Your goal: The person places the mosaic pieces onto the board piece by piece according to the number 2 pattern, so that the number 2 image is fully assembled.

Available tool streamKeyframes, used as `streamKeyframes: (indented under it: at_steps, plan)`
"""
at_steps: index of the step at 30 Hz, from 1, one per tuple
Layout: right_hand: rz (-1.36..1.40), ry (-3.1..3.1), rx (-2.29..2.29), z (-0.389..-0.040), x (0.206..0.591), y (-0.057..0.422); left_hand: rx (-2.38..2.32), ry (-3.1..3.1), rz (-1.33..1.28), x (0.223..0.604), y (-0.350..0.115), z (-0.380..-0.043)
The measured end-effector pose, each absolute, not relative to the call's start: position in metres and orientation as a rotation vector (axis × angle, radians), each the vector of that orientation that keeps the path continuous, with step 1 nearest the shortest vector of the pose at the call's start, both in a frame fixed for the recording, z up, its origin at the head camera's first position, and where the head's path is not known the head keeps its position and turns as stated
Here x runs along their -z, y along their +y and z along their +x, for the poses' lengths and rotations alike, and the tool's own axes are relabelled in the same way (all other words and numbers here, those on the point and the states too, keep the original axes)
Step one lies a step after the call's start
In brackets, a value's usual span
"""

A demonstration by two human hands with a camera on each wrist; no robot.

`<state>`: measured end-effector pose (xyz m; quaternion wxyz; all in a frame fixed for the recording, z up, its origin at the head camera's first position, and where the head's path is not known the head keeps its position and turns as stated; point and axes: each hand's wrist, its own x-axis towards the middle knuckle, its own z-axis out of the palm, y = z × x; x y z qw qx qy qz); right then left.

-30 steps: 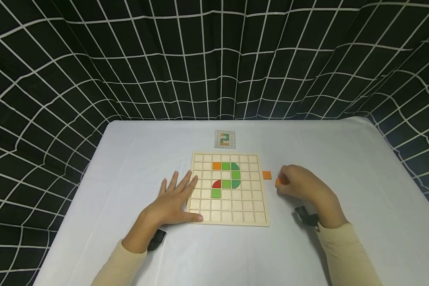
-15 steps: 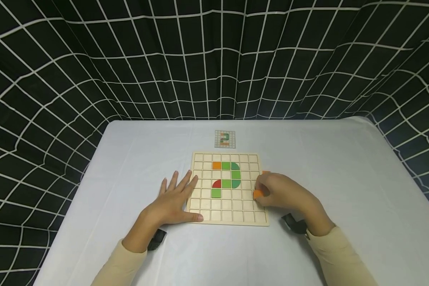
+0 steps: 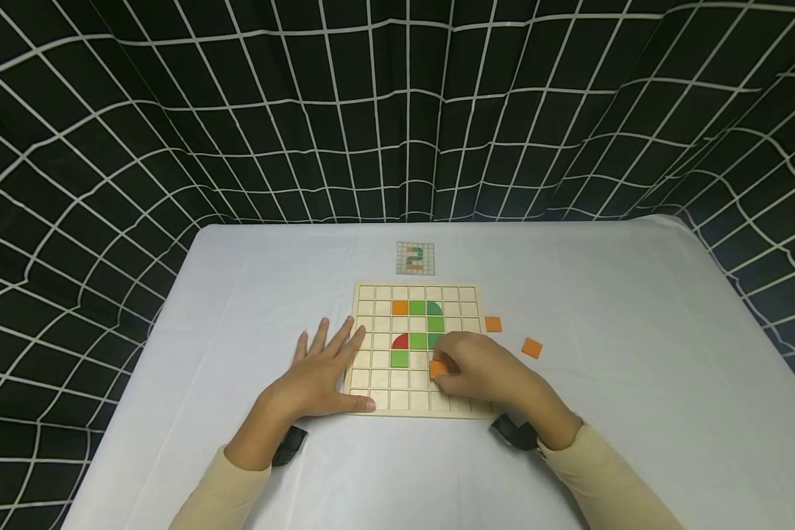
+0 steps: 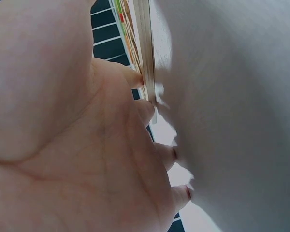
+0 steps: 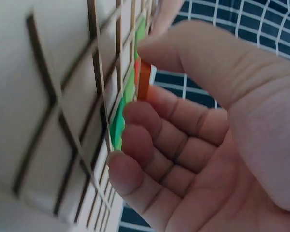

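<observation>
My right hand (image 3: pixel 480 366) pinches an orange square tile (image 3: pixel 439 369) between thumb and index finger, close over the wooden grid board (image 3: pixel 460 404). In the right wrist view the orange tile (image 5: pixel 144 79) stands edge-on, with the other fingers curled below it. Spread fingers of my left hand (image 3: pixel 318 375) rest at the board's left edge, the thumb lying on its lower left corner. On the board sit an orange tile (image 3: pixel 400 308), green squares (image 3: pixel 400 358), a red quarter-round (image 3: pixel 401 341) and a dark green quarter-round (image 3: pixel 433 308). Another dark green piece is partly hidden by my right hand.
Two loose orange squares lie right of the board, one tile (image 3: pixel 493 324) near its edge and another tile (image 3: pixel 532 347) farther out. Behind the board lies a small pattern card (image 3: pixel 414 258) showing a figure 2. A black curtain with white grid lines (image 3: pixel 411 110) surrounds the white table (image 3: pixel 271 272).
My right hand has moved left from beside the board to over it, carrying an orange tile. A second loose orange tile is now uncovered on the right. My left hand stays in place.
</observation>
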<state>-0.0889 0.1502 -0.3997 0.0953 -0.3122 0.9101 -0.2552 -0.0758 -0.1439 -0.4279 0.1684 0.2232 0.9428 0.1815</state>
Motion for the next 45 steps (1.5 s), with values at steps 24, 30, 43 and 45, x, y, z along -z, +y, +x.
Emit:
streamKeyframes:
  at_steps: [24, 30, 43, 45]
  plan:
    - [-1.078, 2.770, 0.820, -0.073, 0.420, 0.111, -0.518, 2.683, 0.640, 0.427, -0.144, -0.076]
    - [-1.183, 2.722, 0.883, -0.073, 0.421, 0.110, -0.522, 2.678, 0.642, 0.427, -0.144, -0.076]
    - [-1.280, 2.697, 0.834, -0.073, 0.420, 0.117, -0.512, 2.681, 0.634, 0.426, -0.144, -0.075]
    - [-1.287, 2.684, 0.822, -0.074, 0.419, 0.119, -0.510, 2.684, 0.633, 0.426, -0.144, -0.075]
